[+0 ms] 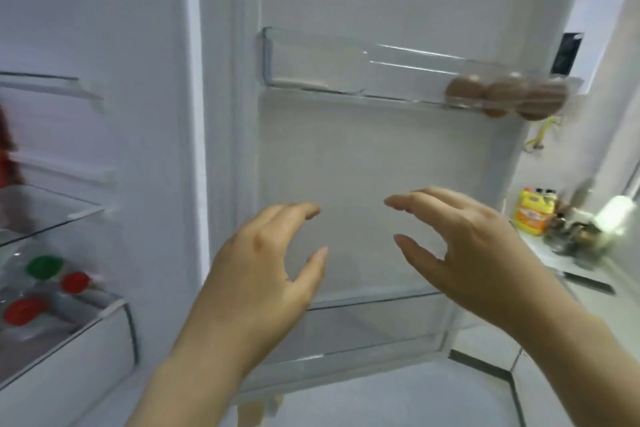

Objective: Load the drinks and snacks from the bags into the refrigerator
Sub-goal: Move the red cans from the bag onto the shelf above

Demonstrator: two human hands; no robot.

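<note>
Standing open, the refrigerator (152,114) fills most of the view, its compartment on the left and the inner face of its door (363,156) swung out in the middle.

The 2 hands are raised in front of the door, palms turned toward each other, well apart. The left hand (263,274) has its fingers (294,215) spread and loosely bent, thumb away from the rest, gripping nothing. The right hand (474,246) mirrors it – fingers (415,201) apart, lightly curved, touching nothing.

A drawer (104,340) sits at the compartment's lower left, below a glass shelf (45,211). The drinks lie inside this drawer – clear bottles (14,274), blurred, told mainly by 3 caps: 1 green (44,266) and 2 red (74,281). A red thing (7,156) shows at the shelf's left edge, too blurred to name.

On the door, a lower bin (374,329) runs behind the wrists, and an upper bin (311,59) holds brown eggs (502,94) at its right end.

Past the door's right edge, a bench (554,260) carries a yellow bottle (531,215) near its back edge, beside blurred clutter.
</note>
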